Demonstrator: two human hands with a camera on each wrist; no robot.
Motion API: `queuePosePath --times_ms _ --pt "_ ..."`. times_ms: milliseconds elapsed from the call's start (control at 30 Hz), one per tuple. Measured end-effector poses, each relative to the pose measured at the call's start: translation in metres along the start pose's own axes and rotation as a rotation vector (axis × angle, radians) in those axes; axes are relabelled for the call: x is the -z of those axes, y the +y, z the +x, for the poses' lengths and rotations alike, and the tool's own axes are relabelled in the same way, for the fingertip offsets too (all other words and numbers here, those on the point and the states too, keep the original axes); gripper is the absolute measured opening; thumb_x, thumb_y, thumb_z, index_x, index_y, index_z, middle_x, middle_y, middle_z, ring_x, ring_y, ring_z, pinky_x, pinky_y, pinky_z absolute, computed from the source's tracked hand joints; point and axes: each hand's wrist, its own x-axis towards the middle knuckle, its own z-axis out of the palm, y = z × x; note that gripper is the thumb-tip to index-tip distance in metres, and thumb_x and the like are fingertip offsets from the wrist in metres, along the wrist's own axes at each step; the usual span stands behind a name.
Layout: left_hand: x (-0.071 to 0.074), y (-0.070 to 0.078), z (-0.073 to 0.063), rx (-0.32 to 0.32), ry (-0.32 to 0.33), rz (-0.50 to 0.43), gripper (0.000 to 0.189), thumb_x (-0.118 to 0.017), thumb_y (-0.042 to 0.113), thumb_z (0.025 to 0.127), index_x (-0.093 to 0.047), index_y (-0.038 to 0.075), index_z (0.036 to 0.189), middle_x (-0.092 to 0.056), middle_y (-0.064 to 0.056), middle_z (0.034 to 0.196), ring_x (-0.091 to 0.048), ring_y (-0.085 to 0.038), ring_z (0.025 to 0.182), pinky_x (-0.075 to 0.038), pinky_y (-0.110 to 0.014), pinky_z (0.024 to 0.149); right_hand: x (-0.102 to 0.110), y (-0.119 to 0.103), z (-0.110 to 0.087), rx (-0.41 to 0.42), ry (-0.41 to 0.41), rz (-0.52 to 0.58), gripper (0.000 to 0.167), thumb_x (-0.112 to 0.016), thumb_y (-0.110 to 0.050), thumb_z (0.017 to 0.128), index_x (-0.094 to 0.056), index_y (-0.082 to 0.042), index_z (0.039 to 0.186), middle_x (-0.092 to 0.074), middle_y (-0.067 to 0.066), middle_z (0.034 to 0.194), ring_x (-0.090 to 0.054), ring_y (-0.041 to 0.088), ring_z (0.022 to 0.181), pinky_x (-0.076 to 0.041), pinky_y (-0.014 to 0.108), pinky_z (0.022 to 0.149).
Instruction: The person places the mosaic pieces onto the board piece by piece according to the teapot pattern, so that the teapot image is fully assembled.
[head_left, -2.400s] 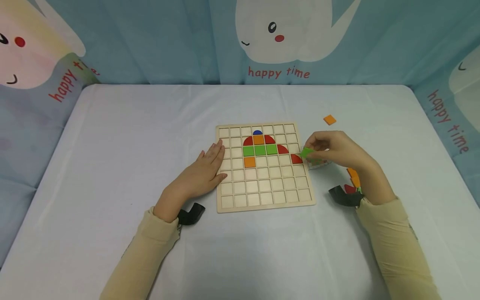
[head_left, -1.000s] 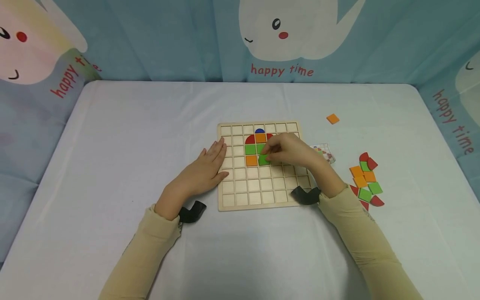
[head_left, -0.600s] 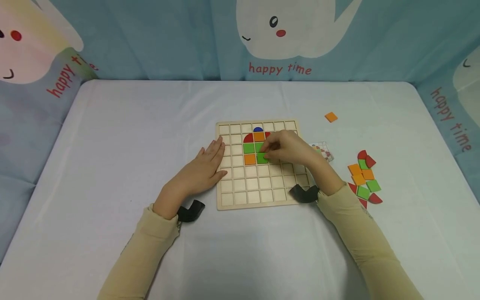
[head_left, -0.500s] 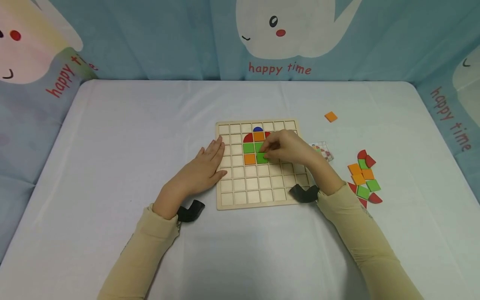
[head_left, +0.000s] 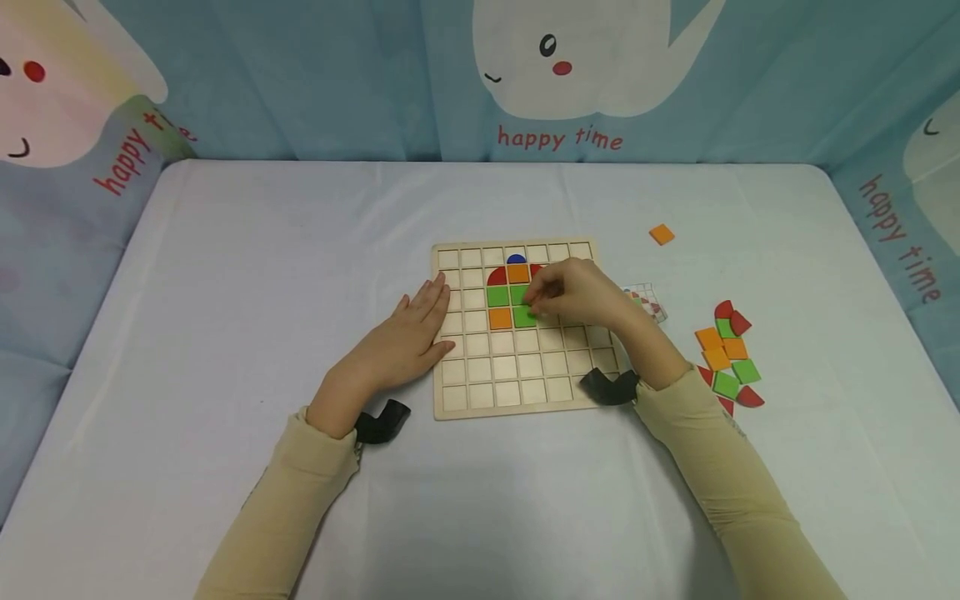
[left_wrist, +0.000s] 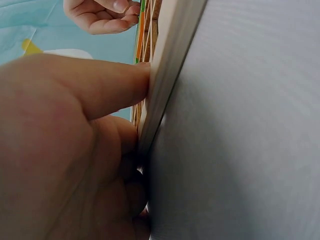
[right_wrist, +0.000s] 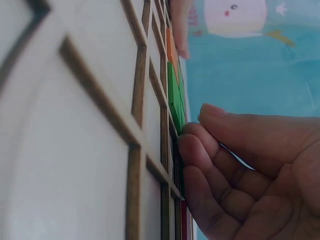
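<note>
A wooden grid board lies on the table, with coloured tiles in its upper cells. My left hand rests along the board's left edge, fingers straight; its thumb touches the rim in the left wrist view. A green square tile sits beside an orange square tile in the fourth row. Over the board's right half, my right hand has its bent fingertips close to that green tile. In the right wrist view the thumb is apart from the green tile, and nothing is pinched.
Several loose red, green and orange tiles lie in a cluster right of the board. One orange tile lies alone at the back right. A printed pattern card is partly hidden behind the right wrist.
My right hand brought a green tile from beside the card leftward to the cell next to the orange square, then let go and eased slightly off it. My left hand stayed.
</note>
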Motion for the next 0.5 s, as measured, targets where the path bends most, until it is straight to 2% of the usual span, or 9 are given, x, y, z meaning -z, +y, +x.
queuePosePath --times_ms 133,267,333,400,500 --pt "0.001 0.000 0.000 -0.002 0.004 0.004 0.071 -0.047 0.028 0.099 -0.008 -0.007 0.148 0.004 -0.019 0.156 0.001 -0.031 0.143 -0.006 -0.050 0.113 0.003 0.000 -0.001 0.006 -0.006 0.012 0.007 -0.071 -0.002 0.082 -0.071 -0.001 0.089 -0.069 0.005 0.084 -0.062 0.018 0.076 -0.049 0.031 0.072" --pt "0.002 0.001 0.000 -0.001 0.003 0.004 0.072 -0.048 0.028 0.099 -0.007 -0.007 0.148 0.005 -0.019 0.156 0.001 -0.031 0.143 -0.006 -0.050 0.113 0.011 0.002 -0.007 -0.017 0.012 0.097 0.009 -0.068 -0.002 0.085 -0.070 0.001 0.093 -0.070 0.008 0.089 -0.064 0.019 0.082 -0.050 0.028 0.075" --pt "0.001 0.002 0.000 -0.003 0.004 0.003 0.072 -0.048 0.028 0.099 -0.007 -0.007 0.147 0.004 -0.019 0.156 0.000 -0.032 0.143 -0.006 -0.050 0.113 0.017 0.004 -0.013 -0.034 0.040 0.134 0.011 -0.067 -0.003 0.086 -0.069 0.002 0.095 -0.069 0.009 0.091 -0.064 0.020 0.084 -0.050 0.026 0.075" --pt "0.001 0.002 0.000 -0.002 0.002 -0.001 0.073 -0.048 0.028 0.099 -0.007 -0.007 0.147 0.004 -0.019 0.156 0.000 -0.031 0.143 -0.006 -0.049 0.113 0.024 0.008 -0.021 -0.050 0.076 0.148 0.012 -0.067 -0.005 0.086 -0.069 0.001 0.096 -0.069 0.009 0.090 -0.063 0.022 0.081 -0.050 0.025 0.068" --pt "0.000 0.003 -0.001 0.000 0.001 -0.009 0.073 -0.048 0.027 0.099 -0.007 -0.007 0.147 0.004 -0.019 0.156 0.000 -0.031 0.143 -0.006 -0.049 0.113 0.034 0.016 -0.037 -0.080 0.139 0.123 0.013 -0.069 -0.009 0.086 -0.069 0.000 0.096 -0.068 0.008 0.089 -0.062 0.021 0.079 -0.049 0.024 0.065"
